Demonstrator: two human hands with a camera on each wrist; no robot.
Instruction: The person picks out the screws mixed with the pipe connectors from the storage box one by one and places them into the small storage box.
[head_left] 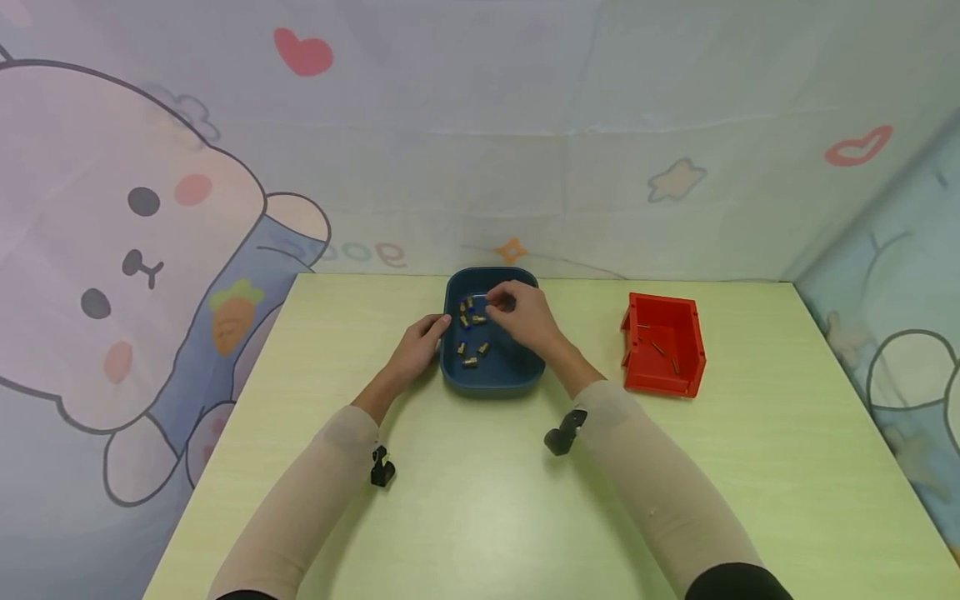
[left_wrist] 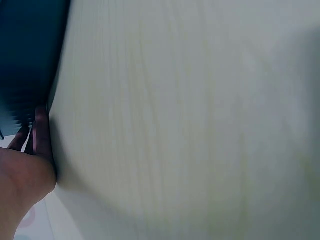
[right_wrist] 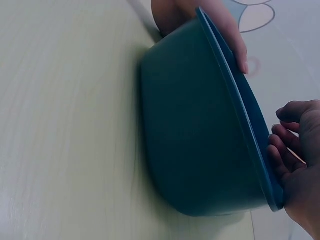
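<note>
A dark blue plastic tub stands near the table's back edge, with several small brass fittings inside, some with blue ends. My left hand holds the tub's left side, thumb over the rim and fingers along the outer wall. In the left wrist view, the fingers of that hand lie against the tub's side. Over the tub's right half is my right hand, its fingers loosely bent above the fittings. A gap shows between its fingertips in the right wrist view, and nothing is visible between them.
To the right on the pale table sits a red open-front bin holding several thin brass pins. A printed cloth hangs behind the table's back edge. Black wrist cameras sit on both sleeves.
</note>
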